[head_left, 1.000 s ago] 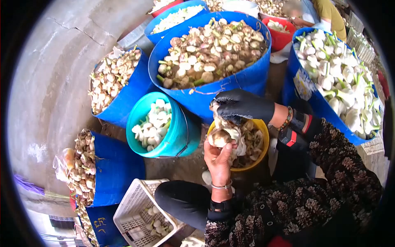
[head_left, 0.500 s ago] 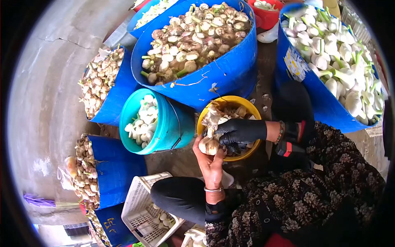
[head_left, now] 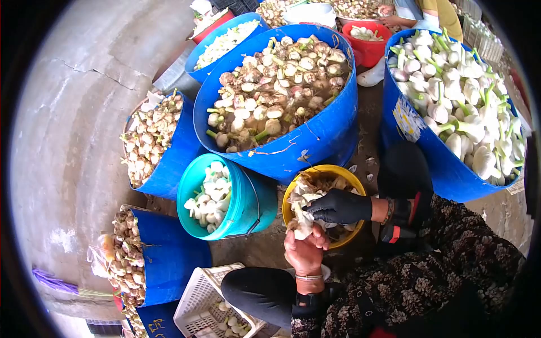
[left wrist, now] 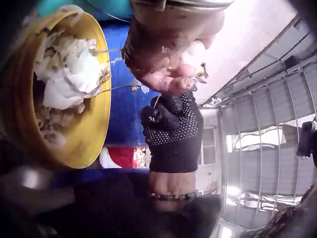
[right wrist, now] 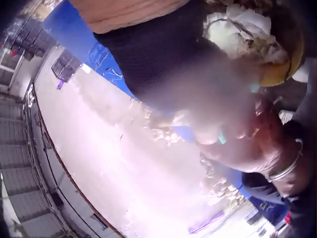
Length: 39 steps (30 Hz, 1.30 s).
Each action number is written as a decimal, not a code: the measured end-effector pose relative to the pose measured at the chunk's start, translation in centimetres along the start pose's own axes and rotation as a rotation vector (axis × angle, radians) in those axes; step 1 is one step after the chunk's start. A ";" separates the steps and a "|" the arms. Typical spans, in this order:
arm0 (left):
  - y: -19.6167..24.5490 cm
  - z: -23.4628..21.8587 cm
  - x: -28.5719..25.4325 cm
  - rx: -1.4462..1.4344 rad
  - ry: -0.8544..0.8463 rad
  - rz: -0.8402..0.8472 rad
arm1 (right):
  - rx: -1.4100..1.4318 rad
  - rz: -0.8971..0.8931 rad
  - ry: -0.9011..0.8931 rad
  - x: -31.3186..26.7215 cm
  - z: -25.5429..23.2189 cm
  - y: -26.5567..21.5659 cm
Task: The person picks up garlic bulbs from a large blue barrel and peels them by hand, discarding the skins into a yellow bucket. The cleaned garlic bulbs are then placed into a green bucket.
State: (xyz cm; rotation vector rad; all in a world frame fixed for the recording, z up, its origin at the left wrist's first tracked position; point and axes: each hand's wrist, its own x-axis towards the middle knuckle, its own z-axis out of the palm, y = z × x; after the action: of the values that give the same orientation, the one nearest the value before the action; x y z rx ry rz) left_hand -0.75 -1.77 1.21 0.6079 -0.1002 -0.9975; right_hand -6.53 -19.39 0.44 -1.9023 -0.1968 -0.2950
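The garlic bulb (head_left: pixel 302 225) is pale and off-white, with loose papery skin hanging from it, gripped in the bare left hand (head_left: pixel 305 252) just above the palm. The black-gloved right hand (head_left: pixel 338 207) pinches its skin from the right side, right against the left hand's fingers. Directly beyond both hands stands a yellow bucket (head_left: pixel 349 176), upright and filled with torn garlic skins.

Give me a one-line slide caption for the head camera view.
Bare left hand and black-gloved right hand peel a garlic bulb over a yellow bucket among blue tubs of garlic.
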 end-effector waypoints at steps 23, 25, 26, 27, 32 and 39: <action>-1.7 -1.4 2.0 0.328 0.317 0.037 | 0.064 0.214 0.208 1.4 1.3 1.7; -1.3 -0.8 2.0 0.300 0.301 -0.022 | 0.171 0.216 0.271 1.5 1.3 2.2; -1.1 -1.6 2.0 0.138 0.153 -0.149 | 0.348 0.311 0.198 1.3 1.1 2.6; -1.0 -2.3 2.0 -0.026 0.004 -0.273 | 0.526 0.406 0.123 1.1 1.0 2.9; -1.2 -0.4 1.6 0.612 0.294 -0.001 | 0.199 0.259 0.186 0.7 2.2 5.4; -2.4 -1.5 1.2 0.828 0.296 0.302 | -0.049 0.167 0.311 1.0 2.7 2.0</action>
State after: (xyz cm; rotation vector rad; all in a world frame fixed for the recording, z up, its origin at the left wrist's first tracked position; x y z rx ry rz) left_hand -1.36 -3.08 -1.48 1.4431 -0.3404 -0.5325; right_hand -4.73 -17.51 -1.97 -1.8795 0.1779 -0.4796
